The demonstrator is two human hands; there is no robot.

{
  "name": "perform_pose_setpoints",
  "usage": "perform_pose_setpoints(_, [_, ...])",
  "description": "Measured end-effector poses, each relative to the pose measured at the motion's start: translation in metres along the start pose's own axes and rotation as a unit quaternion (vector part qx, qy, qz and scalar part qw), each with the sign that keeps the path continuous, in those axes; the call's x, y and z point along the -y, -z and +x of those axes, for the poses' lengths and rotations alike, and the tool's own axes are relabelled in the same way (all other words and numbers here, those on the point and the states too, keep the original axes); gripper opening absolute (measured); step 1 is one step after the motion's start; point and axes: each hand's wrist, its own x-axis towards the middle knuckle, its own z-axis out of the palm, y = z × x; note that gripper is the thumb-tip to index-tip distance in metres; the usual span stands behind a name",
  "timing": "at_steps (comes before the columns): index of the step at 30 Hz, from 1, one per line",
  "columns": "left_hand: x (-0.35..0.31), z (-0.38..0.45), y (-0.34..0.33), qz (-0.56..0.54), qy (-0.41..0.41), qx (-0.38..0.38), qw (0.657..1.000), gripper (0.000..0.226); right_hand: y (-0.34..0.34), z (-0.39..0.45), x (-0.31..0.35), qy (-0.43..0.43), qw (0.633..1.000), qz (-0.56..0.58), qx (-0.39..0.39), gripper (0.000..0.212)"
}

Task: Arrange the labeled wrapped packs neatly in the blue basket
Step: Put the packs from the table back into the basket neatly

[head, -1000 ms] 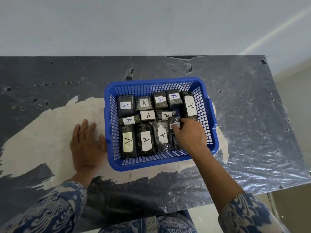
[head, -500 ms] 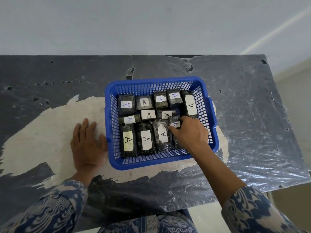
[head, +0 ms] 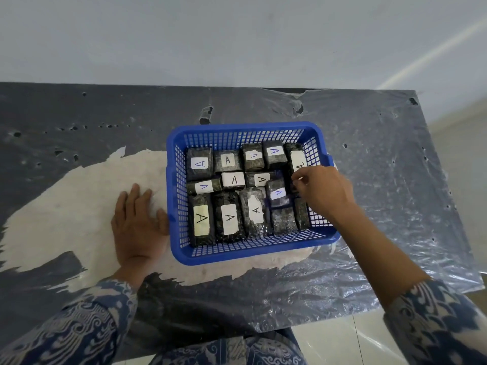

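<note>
The blue basket (head: 246, 126) stands mid-table, filled with several dark wrapped packs bearing white "A" labels. A back row, a short middle row and a front row of upright packs (head: 201, 219) lie side by side. My right hand (head: 324, 192) reaches in over the right wall, its thumb and forefinger pinched on the near end of the long pack (head: 296, 157) lying along that wall. A small pack with a blue "A" (head: 276, 193) lies tilted just left of those fingers. My left hand (head: 137, 219) rests flat on the table, its thumb against the basket's left wall.
The table (head: 382, 180) is dark, covered with crinkled clear plastic film, with a pale worn patch (head: 66, 206) under and left of the basket. A plain wall runs behind; the table's near edge and right edge drop to tiled floor.
My right hand has left the small blue-labelled pack, uncovering it, and moved right and back to the long pack by the right wall. The left hand has stayed put.
</note>
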Motion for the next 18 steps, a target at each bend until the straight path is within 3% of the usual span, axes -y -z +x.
perform_pose_setpoints(4, [-0.001,-0.001,0.001,0.011,-0.004,0.000,1.000,0.063,-0.016,-0.013,0.011,-0.013,0.999,-0.003,-0.033,0.031])
perform_pose_setpoints(8, [-0.002,-0.001,0.002,0.011,-0.008,-0.001,1.000,0.064,-0.039,-0.021,0.028,-0.016,0.999,-0.028,-0.020,0.053])
perform_pose_setpoints(12, [-0.002,0.000,0.003,0.020,-0.014,0.002,1.000,0.064,-0.042,-0.016,0.033,-0.045,0.999,-0.016,0.017,0.049])
perform_pose_setpoints(16, [-0.002,-0.001,0.002,0.012,-0.002,0.001,1.000,0.062,-0.025,-0.015,0.026,-0.026,0.992,0.121,0.032,0.058])
perform_pose_setpoints(18, [-0.001,0.000,0.001,0.015,-0.004,0.001,1.000,0.061,-0.012,-0.010,0.020,0.034,0.988,0.150,0.034,0.057])
